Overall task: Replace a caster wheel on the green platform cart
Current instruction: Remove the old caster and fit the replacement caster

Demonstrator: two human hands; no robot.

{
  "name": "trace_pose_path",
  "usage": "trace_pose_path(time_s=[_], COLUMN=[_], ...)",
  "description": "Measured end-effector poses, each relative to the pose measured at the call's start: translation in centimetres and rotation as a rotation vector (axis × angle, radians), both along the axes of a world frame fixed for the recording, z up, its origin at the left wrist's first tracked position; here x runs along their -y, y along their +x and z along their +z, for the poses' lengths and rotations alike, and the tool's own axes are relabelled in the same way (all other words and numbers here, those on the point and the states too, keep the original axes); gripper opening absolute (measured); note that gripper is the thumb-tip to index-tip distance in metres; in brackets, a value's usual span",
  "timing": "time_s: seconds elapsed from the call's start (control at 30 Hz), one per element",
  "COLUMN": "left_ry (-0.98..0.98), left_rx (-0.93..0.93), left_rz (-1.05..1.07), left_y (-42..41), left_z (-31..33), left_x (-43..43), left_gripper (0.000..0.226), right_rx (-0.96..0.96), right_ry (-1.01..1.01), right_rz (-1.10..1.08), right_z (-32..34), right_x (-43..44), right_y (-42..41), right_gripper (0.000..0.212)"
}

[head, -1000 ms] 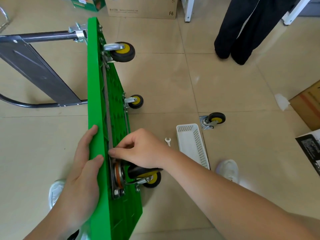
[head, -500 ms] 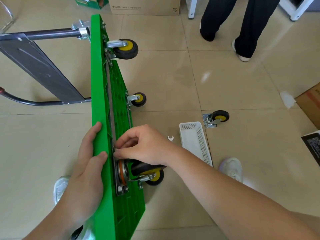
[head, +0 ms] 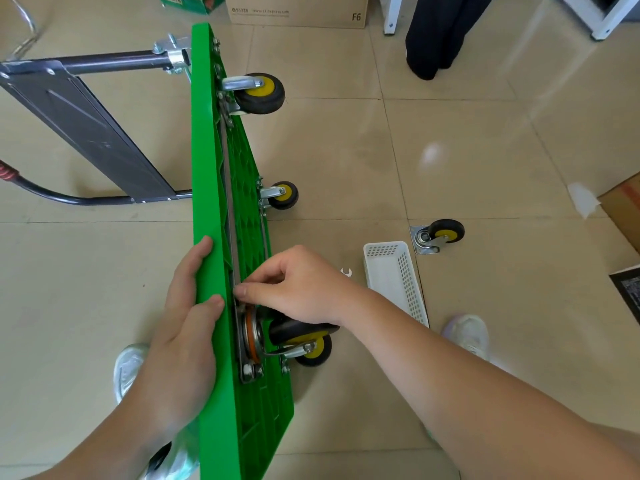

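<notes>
Left grip holds cart edge, right grip pinches hidden fastener by caster; fumbling may drop it, loose hold tips cart.

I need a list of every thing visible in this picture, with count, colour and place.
cart: one, green, standing on its edge, centre
handle: one, dark grey, left of the cart
fitted wheels: three, black and yellow, on the cart's underside
loose wheel: one, black and yellow, floor at right
basket: one, white, floor beside the loose wheel
wrench: one, silver, floor left of the basket
cardboard box: one, brown, top edge
trousers: one pair, black, top right
shoes: two, white, near floor
left hand: one, grips the cart's upper edge
right hand: one, fingers curled at the nearest wheel's plate
</notes>
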State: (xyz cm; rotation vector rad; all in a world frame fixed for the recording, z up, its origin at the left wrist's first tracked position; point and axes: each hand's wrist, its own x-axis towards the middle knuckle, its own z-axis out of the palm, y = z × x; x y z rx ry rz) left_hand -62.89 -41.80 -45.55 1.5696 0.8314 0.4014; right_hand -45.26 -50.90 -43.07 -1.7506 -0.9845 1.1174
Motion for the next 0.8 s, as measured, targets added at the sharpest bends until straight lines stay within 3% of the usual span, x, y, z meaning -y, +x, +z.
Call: trace_pose_path(time_s=[0.1, 0.2, 0.4, 0.57, 0.73, 0.8], left_ry=[0.001, -0.006, -0.008, -0.010, -0.012, -0.015], left_rx=[-0.002, -0.010, -0.026, -0.033, -0.042, -0.047], left_rz=[0.003, 0.009, 0.012, 0.024, 0.030, 0.027], left_y=[0.0, 0.1, 0.2, 0.3, 0.4, 0.5], left_z=[0.2, 0.3, 0.7, 1.1, 1.5, 1.7], left_x=[0.1, 0.2, 0.3, 0.2, 0.2, 0.2], left_gripper=[0.060, 0.061, 0.062, 0.062, 0.063, 0.063], right_rx=[-0.056, -0.076, -0.041, -0.090, -0.049, -0.067], right_ry=[0.033, 0.028, 0.016, 0.023, 0.025, 0.043], right_rz=[0.000, -0.009, 0.003, -0.015, -0.007, -0.005], right_z=[-0.2, -0.3, -0.4, -0.4, -0.3, -0.3], right_x=[0.1, 0.0, 0.1, -0.1, 0.0, 0.0], right_y=[0.2, 0.2, 0.1, 0.0, -0.1, -0.1], right_gripper=[0.015, 0.025, 0.013, 0.028, 0.016, 0.021])
